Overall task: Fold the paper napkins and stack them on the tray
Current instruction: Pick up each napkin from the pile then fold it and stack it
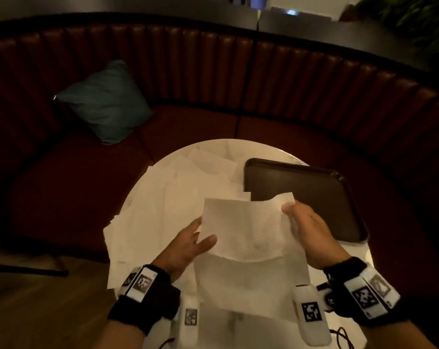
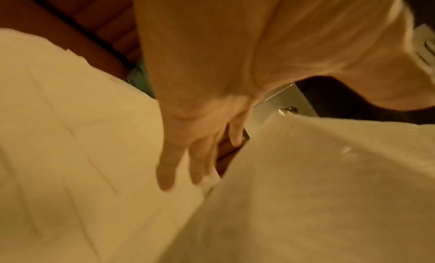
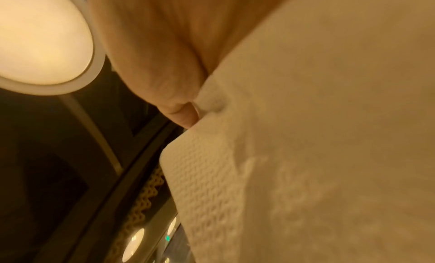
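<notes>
I hold a white embossed paper napkin (image 1: 246,230) up over the near side of the round white table (image 1: 213,147). My left hand (image 1: 206,230) holds its left edge, thumb on top and fingers behind. My right hand (image 1: 289,210) pinches its top right corner, and the right wrist view shows that pinch at the napkin (image 3: 306,137). The sheet's lower part sags toward me. The dark tray (image 1: 301,187) lies right of the napkin with nothing on its visible part. Several flat napkins (image 1: 178,192) cover the table's left half, also under my left hand (image 2: 188,174).
A curved red-brown bench (image 1: 314,96) wraps round the table's far side, with a teal cushion (image 1: 105,102) on it at the left. A thin cable (image 1: 344,336) lies at the table's near right edge. Wooden floor shows at the lower left.
</notes>
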Action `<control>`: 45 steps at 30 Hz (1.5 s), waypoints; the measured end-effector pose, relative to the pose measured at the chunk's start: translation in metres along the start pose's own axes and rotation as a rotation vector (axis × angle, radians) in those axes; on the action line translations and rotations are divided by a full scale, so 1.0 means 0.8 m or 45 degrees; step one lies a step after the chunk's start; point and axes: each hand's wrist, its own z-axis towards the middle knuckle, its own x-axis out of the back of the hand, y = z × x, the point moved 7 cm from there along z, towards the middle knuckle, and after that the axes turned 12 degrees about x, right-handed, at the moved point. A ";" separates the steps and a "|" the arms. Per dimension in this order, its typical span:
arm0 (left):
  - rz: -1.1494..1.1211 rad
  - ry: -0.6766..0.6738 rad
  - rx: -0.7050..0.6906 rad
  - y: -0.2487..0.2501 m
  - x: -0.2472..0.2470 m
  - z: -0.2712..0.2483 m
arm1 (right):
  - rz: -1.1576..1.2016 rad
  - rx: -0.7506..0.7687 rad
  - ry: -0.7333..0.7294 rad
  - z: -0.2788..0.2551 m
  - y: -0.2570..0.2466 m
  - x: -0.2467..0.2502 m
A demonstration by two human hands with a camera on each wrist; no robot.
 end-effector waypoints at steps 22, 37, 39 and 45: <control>0.058 0.175 -0.130 0.028 -0.065 -0.031 | 0.295 -0.073 0.007 -0.079 0.070 0.075; 0.048 0.216 -0.352 0.056 -0.064 -0.033 | 0.125 0.347 0.008 -0.072 0.027 0.089; 0.106 0.219 -0.372 0.061 -0.064 -0.035 | 0.137 0.308 -0.048 -0.074 0.026 0.084; 0.068 0.115 -0.362 0.060 -0.067 -0.038 | 0.129 0.310 -0.030 -0.080 0.033 0.090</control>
